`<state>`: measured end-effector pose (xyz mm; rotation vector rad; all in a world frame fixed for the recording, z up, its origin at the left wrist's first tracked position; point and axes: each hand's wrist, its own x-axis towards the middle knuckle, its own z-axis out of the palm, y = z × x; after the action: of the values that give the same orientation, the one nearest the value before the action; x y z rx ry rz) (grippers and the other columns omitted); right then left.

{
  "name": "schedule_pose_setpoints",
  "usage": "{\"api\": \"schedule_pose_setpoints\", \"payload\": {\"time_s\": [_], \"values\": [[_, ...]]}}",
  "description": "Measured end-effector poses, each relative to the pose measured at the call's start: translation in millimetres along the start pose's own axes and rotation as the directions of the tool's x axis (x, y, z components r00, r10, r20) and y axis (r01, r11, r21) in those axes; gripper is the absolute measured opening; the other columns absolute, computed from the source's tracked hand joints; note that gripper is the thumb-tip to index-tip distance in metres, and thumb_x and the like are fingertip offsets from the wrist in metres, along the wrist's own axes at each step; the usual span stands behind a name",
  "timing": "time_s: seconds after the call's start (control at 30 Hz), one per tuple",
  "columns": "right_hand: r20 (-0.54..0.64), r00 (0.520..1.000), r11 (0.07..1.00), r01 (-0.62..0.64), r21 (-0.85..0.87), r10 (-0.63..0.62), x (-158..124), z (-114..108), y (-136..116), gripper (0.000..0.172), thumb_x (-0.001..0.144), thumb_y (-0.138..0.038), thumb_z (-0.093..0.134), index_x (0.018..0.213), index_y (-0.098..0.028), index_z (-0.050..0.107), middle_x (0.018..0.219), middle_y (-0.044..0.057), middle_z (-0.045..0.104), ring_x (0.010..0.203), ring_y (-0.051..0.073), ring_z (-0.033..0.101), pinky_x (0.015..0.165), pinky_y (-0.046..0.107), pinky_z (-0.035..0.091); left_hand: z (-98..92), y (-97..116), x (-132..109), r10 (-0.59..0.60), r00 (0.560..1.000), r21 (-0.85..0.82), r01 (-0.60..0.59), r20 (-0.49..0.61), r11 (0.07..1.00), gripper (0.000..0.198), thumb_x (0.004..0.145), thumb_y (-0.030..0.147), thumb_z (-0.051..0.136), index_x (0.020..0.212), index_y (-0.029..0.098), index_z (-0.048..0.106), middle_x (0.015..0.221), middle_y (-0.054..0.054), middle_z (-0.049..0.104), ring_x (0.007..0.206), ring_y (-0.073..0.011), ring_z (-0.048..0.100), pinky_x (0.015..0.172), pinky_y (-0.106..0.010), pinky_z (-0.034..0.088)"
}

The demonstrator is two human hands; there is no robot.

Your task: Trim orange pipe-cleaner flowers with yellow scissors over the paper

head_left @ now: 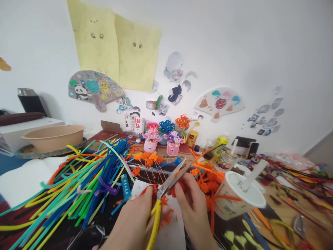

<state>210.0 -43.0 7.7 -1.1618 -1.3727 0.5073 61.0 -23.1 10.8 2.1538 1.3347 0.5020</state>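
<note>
My left hand [135, 220] is closed around the yellow handle of a pair of scissors [166, 184], whose blades are parted and point up and to the right. My right hand [194, 208] is closed just right of the blades, with its thumb and fingers pinching a small orange pipe-cleaner piece [165, 200]. Orange fluff crumbs [168, 218] lie on the white sheet [171, 232] under both hands.
A heap of coloured pipe cleaners [85, 180] spreads on the left. A lidded paper cup with a straw [238, 199] stands close on the right. Orange pipe-cleaner flowers [148, 159], small flower pots [173, 144], bottles [193, 136] and a brown bowl [53, 136] sit further back.
</note>
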Motion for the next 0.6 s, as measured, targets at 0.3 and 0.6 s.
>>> {"api": "schedule_pose_setpoints", "payload": {"time_s": [0.3,0.6], "values": [[0.018,0.999,0.998,0.036,-0.046,-0.035,3,-5,4,0.015,0.089,-0.027,0.048,0.091,-0.02,0.06,0.076,0.002,0.064,0.069,0.016,0.06,0.06,0.022,0.047,-8.4,-1,1,-0.018,0.998,0.171,0.008,0.056,0.985,0.029,0.086,0.044,0.037,0.091,0.02,0.051,0.08,-0.008,0.071,0.07,-0.0248,0.067,0.058,-0.028,0.044],[0.044,0.998,0.995,0.053,-0.081,-0.049,4,-10,4,0.016,0.09,-0.027,0.046,0.085,-0.019,0.058,0.072,0.0,0.059,0.064,0.014,0.056,0.059,0.022,0.045,-10.5,-2,1,-0.029,0.996,0.231,0.01,0.08,0.973,0.027,0.086,0.043,0.039,0.092,0.02,0.053,0.079,-0.008,0.07,0.069,-0.0248,0.066,0.057,-0.027,0.041]]}}
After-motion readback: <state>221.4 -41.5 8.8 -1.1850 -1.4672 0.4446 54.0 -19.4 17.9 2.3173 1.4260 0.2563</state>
